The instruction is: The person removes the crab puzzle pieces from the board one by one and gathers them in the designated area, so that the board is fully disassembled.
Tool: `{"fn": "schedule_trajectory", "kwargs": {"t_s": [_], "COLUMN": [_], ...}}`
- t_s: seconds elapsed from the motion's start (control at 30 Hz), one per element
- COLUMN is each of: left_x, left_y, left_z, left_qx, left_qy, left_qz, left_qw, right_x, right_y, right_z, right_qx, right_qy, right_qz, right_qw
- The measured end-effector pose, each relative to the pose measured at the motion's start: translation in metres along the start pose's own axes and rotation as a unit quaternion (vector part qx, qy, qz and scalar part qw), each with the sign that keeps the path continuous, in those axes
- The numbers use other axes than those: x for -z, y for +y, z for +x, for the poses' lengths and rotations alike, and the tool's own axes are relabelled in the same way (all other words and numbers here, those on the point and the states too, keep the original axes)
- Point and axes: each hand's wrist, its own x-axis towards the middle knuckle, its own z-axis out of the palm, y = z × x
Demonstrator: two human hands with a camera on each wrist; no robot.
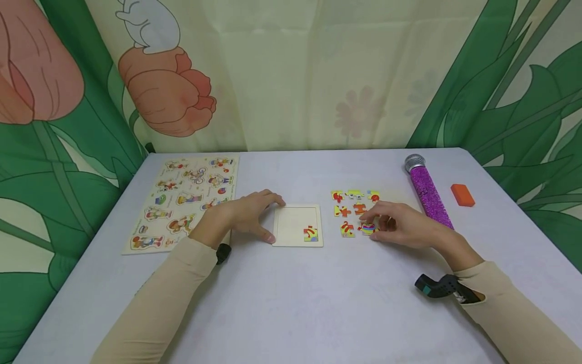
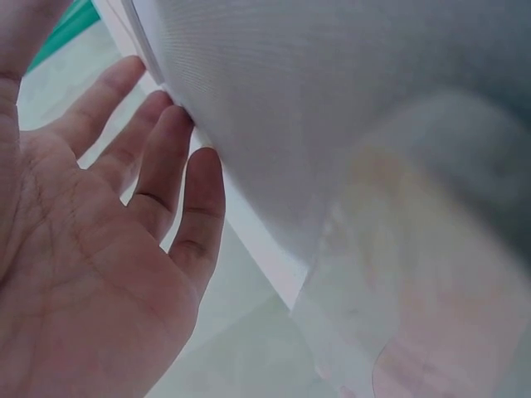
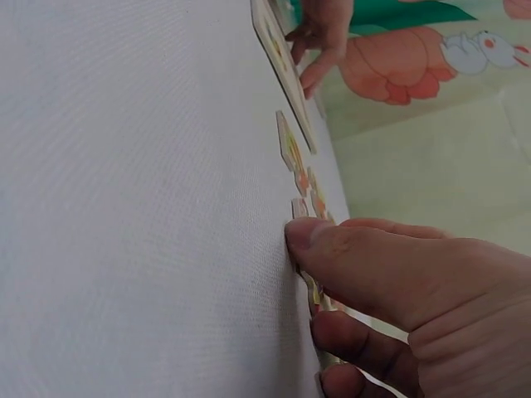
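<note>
A square puzzle tray [image 1: 291, 222] with a pale raised rim lies mid-table, a red, yellow and green puzzle piece [image 1: 311, 233] in its lower right corner. Along the tray's left edge rests my left hand [image 1: 247, 215], thumb near the bottom corner and fingers near the top one. In the left wrist view those fingers [image 2: 205, 186] are spread, fairly straight. To the right, my right hand [image 1: 404, 225] pinches a rainbow-patterned puzzle piece [image 1: 367, 229] between thumb and fingers, close to the tabletop. The right wrist view shows the thumb [image 3: 332, 249] partly hiding it.
Several loose puzzle pieces [image 1: 344, 211] lie in rows between tray and right hand. A large illustrated board [image 1: 182, 202] lies at the left, partly under the left forearm. A purple glittery microphone [image 1: 429, 194] and an orange block [image 1: 463, 195] lie at the right. A printed curtain [image 1: 291, 76] hangs behind.
</note>
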Motion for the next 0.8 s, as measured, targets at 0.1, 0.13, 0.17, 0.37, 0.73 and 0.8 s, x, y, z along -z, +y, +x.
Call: {"fn": "schedule_trajectory", "kwargs": {"t_s": [0.1,0.13,0.17,0.37,0.73,0.8], "left_x": [0.000,0.000,0.001,0.003,0.002,0.002], "left_y": [0.000,0.000,0.001,0.003,0.002,0.001], "left_z": [-0.001,-0.001,-0.002,-0.002,-0.002,-0.002], "left_qx": [0.002,0.002,0.004,-0.008,-0.007,-0.006], "left_qy": [-0.003,-0.004,-0.005,-0.004,-0.004,-0.004], "left_qz": [-0.005,-0.006,-0.005,0.002,-0.002,-0.001], "left_qw": [1.0000,1.0000,1.0000,1.0000,1.0000,1.0000], "right_x": [0.000,0.000,0.000,0.000,0.002,0.001], "right_y": [0.000,0.000,0.000,-0.001,-0.008,-0.010], "right_z": [0.000,0.001,0.001,-0.001,0.009,0.013], "right_qx": [0.000,0.001,0.001,0.002,0.037,0.040], "right_qy": [-0.002,-0.002,-0.002,0.003,0.017,0.015], "right_qz": [0.000,-0.002,-0.003,-0.002,0.000,0.005], "right_qw": [1.0000,1.0000,1.0000,1.0000,0.9992,0.9991]}}
